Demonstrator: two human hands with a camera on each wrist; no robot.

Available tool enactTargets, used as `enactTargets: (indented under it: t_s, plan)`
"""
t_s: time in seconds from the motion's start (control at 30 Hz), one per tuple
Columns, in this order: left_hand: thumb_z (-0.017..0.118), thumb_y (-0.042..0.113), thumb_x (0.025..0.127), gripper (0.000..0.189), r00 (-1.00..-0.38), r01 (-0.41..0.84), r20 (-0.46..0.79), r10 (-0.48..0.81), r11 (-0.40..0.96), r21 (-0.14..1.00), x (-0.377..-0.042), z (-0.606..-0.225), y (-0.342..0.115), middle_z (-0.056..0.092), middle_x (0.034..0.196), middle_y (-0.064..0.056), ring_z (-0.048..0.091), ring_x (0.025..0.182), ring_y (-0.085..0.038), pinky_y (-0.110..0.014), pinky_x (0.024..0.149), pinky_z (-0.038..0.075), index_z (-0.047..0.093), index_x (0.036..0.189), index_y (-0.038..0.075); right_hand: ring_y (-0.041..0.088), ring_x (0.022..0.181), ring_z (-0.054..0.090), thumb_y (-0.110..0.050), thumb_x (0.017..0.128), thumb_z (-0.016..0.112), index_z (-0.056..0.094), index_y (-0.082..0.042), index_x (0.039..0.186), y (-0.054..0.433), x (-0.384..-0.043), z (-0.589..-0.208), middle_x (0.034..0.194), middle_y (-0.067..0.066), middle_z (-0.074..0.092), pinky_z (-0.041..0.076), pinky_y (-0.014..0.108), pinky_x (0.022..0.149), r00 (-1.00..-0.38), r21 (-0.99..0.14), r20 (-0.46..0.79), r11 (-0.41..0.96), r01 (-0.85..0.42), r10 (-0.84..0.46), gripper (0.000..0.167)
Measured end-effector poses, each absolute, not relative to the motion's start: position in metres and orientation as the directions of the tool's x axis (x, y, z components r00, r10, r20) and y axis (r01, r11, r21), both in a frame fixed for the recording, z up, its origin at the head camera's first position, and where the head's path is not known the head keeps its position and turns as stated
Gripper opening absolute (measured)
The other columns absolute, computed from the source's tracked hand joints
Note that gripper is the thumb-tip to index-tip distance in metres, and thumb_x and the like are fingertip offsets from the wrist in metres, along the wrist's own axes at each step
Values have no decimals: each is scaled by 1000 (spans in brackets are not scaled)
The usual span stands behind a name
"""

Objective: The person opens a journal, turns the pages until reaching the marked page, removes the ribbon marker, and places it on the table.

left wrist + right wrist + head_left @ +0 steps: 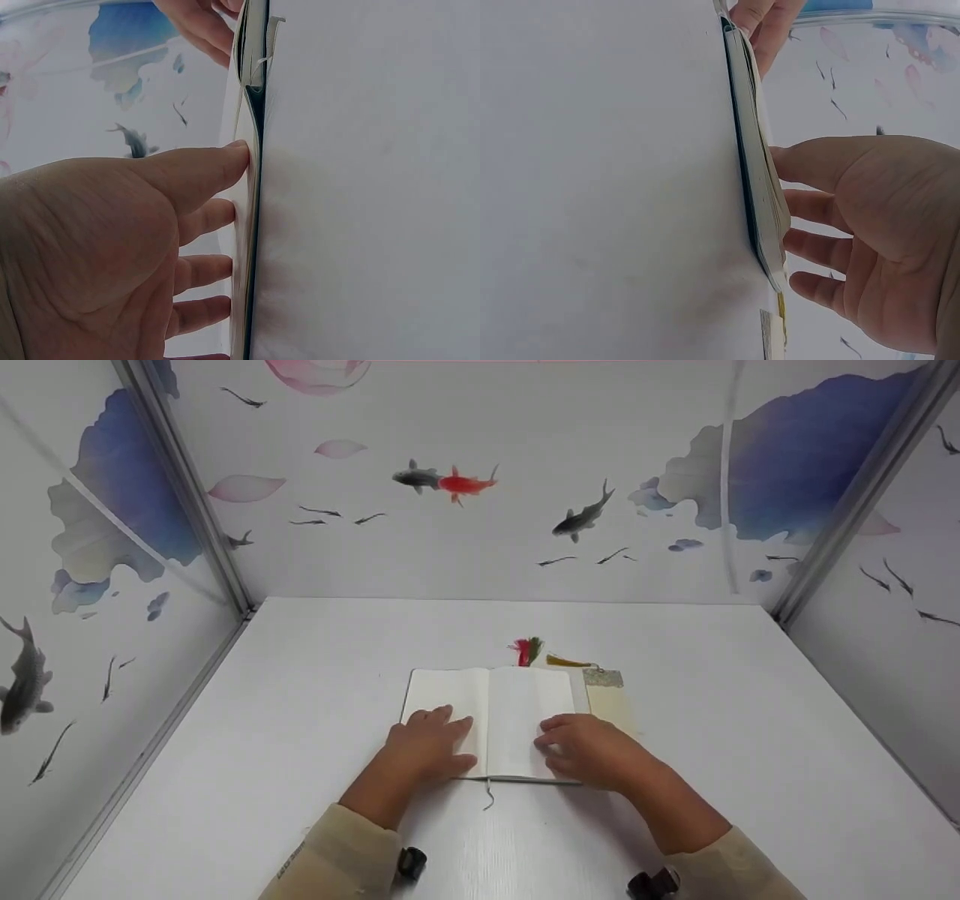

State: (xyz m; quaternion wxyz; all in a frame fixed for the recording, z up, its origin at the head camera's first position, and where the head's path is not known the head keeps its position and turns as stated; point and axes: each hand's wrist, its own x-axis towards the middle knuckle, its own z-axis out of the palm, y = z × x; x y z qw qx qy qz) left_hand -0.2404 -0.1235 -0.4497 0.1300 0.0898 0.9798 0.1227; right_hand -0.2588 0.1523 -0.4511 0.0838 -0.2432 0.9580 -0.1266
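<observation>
An open notebook [517, 697] with blank pages lies flat on the white table. My left hand [433, 742] rests on its left page, fingers spread and thumb toward the middle fold. On the right page my right hand [592, 746] touches the paper with its fingertips, the fingers slightly bent. The right wrist view shows a thick stack of pages [756, 150] above a dark cover, beneath those fingertips. Fewer pages lie under the left hand [105, 240] in the left wrist view. A thin ribbon [489, 795] hangs out at the notebook's lower edge.
Partly under the notebook's right side lies a cream card [611, 705] with a patterned top. A yellow tassel [568, 661] and a red and green tassel [525, 651] lie beyond the far edge. Painted panels [480, 547] enclose the table [315, 645] at the back and sides.
</observation>
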Motion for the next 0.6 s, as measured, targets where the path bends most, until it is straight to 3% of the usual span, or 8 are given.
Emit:
enactTargets:
  t_s: [0.33, 0.6]
  plan:
    - [64, 50, 103, 69, -950, 139, -237, 205, 953, 269, -239, -446, -123, 34, 176, -7, 31, 162, -38, -66, 127, 32, 44, 165, 30, 27, 137, 65, -34, 87, 89, 81, -20, 126, 164, -260, -445, 143, 2, 73, 51, 53, 116, -810, -266, -117, 804, -532, -575, 42]
    - [64, 49, 103, 68, -951, 133, -236, 198, 956, 263, -237, -443, -122, 34, 176, -8, 32, 162, -38, -66, 127, 32, 44, 165, 30, 25, 139, 64, -34, 83, 92, 83, -22, 122, 164, -258, -439, 142, -3, 73, 49, 51, 119, -845, -301, -175, 845, -442, -505, 41]
